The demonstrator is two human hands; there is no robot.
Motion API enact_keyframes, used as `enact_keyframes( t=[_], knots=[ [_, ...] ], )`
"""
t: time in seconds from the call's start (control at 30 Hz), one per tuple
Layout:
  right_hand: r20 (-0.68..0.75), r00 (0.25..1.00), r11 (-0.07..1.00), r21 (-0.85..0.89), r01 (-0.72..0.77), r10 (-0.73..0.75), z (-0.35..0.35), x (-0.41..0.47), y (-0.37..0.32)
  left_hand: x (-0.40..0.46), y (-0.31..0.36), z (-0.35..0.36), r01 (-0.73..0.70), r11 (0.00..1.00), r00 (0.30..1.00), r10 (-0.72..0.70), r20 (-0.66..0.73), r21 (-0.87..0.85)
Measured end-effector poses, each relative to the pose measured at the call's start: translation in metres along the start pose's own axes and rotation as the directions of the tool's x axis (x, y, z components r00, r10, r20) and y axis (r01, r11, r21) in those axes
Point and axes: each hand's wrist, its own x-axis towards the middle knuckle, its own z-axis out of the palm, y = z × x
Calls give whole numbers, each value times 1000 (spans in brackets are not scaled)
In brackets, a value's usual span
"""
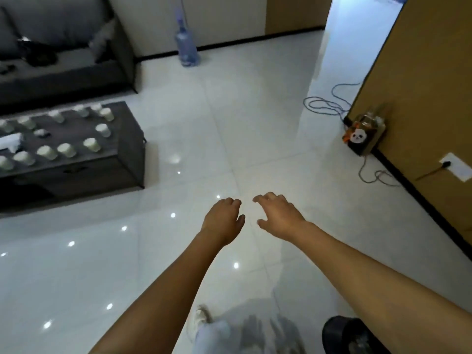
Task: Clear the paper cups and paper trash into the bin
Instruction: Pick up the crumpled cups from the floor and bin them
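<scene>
A glossy white tiled floor (229,123) fills most of the view, dotted with reflections of ceiling lights. A grey sofa (63,47) stands at the upper left against the wall, with dark items lying on its seat. In front of it sits a low dark wooden bench (127,159), and a brown wall panel (421,98) runs down the right side. A large blue water bottle (186,47) stands upright on the floor by the far wall, just right of the sofa.

The person's two bare forearms stretch forward over the floor, well apart from the bench. The left hand (223,221) hangs with fingers loosely curled, holding nothing. The right hand (278,215) is just beside it, fingers relaxed and slightly spread, also empty. The two hands are close but not touching.

At the bottom right edge a round black bin (342,333) shows partly, next to the person's blurred pale trousers and a light shoe (201,315).

The paper cups (66,149) stand upright in rows on the bench top, more than a dozen of them. White crumpled paper (11,141) lies at the left end among them.

A small box with a panda picture (362,136) sits on the floor against the wall panel, with a blue cable (327,103) looping behind it.
</scene>
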Motion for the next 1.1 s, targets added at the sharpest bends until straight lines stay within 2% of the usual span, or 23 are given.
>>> enact_keyframes(
  t=[0.2,0.37,0.5,0.77,1.0,1.1],
  knots=[
    [64,953,948,-103,300,-295,37,93,-209,-72,-198,-53,288,955,952,-293,-93,-65],
    [118,874,867,-116,484,-472,76,138,-375,-150,-338,-89,483,868,863,-494,-102,-119],
    [191,801,796,-125,593,-567,101,170,-477,-193,-426,-114,610,780,778,-623,-83,-139],
    [309,672,662,-152,734,-673,135,284,-637,-205,-591,-149,734,643,649,-759,-54,-218],
    [376,602,611,-110,784,-704,151,417,-787,-175,-760,-198,809,508,537,-844,19,-296],
    [415,562,574,-108,812,-716,157,461,-857,-173,-828,-226,828,461,485,-874,-4,-318]
  ],
)
